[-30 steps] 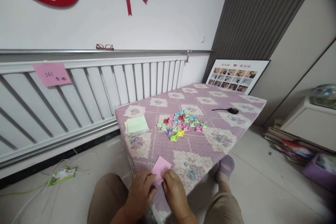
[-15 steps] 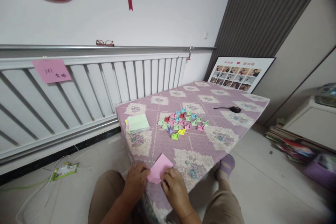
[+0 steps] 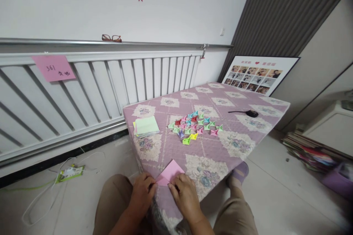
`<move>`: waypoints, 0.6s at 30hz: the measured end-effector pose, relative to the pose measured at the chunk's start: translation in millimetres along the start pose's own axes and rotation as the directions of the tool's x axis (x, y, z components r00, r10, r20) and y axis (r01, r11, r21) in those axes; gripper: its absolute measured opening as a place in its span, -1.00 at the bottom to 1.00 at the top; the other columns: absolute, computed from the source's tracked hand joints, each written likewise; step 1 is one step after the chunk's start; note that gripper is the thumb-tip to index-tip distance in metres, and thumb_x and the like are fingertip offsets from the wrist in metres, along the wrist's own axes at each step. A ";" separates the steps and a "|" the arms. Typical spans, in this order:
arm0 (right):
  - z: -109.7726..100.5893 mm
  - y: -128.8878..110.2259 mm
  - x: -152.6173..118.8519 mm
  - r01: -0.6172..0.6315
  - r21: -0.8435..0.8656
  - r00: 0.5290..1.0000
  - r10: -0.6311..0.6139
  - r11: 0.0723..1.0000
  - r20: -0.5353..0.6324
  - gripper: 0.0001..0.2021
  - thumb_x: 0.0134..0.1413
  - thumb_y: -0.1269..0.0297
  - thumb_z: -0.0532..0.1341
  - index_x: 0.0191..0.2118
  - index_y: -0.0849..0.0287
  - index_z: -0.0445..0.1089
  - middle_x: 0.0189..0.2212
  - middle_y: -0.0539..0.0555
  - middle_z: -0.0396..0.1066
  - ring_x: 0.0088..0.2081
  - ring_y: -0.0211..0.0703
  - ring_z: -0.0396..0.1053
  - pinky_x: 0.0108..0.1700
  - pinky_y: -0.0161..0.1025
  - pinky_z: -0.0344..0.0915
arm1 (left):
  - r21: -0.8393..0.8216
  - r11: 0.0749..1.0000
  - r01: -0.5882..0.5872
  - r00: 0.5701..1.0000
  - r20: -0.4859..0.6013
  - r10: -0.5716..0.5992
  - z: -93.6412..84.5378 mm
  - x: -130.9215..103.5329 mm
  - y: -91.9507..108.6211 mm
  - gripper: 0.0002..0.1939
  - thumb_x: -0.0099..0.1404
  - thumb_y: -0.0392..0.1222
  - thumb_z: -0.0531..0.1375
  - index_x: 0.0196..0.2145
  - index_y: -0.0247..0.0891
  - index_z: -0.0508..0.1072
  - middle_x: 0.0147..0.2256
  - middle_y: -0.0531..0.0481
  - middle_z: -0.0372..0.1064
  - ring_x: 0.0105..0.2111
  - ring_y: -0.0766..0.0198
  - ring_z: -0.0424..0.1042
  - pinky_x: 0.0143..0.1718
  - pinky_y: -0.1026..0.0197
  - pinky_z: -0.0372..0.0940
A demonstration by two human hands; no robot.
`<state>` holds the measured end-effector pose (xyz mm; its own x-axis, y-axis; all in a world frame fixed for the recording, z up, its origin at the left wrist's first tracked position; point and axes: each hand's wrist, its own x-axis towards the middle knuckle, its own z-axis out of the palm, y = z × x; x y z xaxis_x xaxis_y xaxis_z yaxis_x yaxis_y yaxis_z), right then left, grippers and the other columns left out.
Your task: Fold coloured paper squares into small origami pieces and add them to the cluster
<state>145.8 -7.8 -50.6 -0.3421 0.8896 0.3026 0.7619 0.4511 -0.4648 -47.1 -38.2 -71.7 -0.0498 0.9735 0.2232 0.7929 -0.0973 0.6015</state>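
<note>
A square of pink paper [image 3: 171,170] lies at the near corner of the table, one corner pointing away from me and its near part folded over into a straight edge. My left hand [image 3: 143,191] has its fingers closed on the paper's left corner, thumb against index finger. On the right side, my right hand [image 3: 185,192] grips the folded edge, with its thumb at the near edge and curled fingers over the top. Beyond the hands stand several small folded paper shapes [image 3: 193,127] in green, pink, blue, red, yellow and purple.
A stack of coloured paper sheets [image 3: 147,126] lies at the table's left edge. A black object with a thin handle [image 3: 251,113] is farther right on the floral tablecloth [image 3: 176,150]. A white radiator [image 3: 154,77] runs along the wall; a photo board [image 3: 275,64] leans behind.
The near part of the pink paper has been folded up, leaving a straighter near edge. My right hand has shifted slightly along it. The whole view has tilted a little.
</note>
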 end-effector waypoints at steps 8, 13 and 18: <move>10.2 -4.0 8.5 -0.103 -0.110 0.993 0.097 0.989 -0.062 -0.80 0.14 0.23 0.22 -0.49 0.12 0.37 -0.41 0.02 0.36 -0.30 -0.15 0.29 -0.24 -0.25 0.01 | -0.009 0.989 0.149 0.988 0.033 -0.149 5.4 11.6 -4.9 -0.81 0.24 -0.17 0.10 -0.49 -0.23 0.41 -0.38 0.00 0.36 -0.29 0.20 0.35 -0.19 0.16 0.17; 9.7 -6.9 11.2 -0.114 -0.145 0.992 0.105 0.983 -0.071 -0.81 0.12 0.24 0.22 -0.49 0.12 0.36 -0.42 0.01 0.36 -0.31 -0.16 0.29 -0.25 -0.26 0.01 | 0.030 0.981 0.192 0.980 0.049 -0.193 8.6 17.3 -6.3 -0.81 0.21 -0.18 0.13 -0.54 -0.23 0.34 -0.44 0.04 0.30 -0.35 0.24 0.32 -0.25 0.21 0.13; 8.8 -9.4 13.6 -0.139 -0.150 0.989 0.130 0.979 -0.066 -0.81 0.09 0.25 0.25 -0.52 0.12 0.35 -0.43 0.01 0.36 -0.32 -0.16 0.28 -0.25 -0.24 0.01 | 0.067 0.977 0.202 0.976 0.071 -0.207 7.9 20.7 -7.9 -0.81 0.18 -0.17 0.15 -0.55 -0.24 0.30 -0.46 0.07 0.28 -0.37 0.26 0.29 -0.28 0.22 0.11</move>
<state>129.2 0.6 -49.4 -0.2029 0.9341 0.2938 0.8758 0.3073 -0.3722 -49.6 -15.7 -77.9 -0.1691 0.9848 0.0388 0.8054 0.1154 0.5814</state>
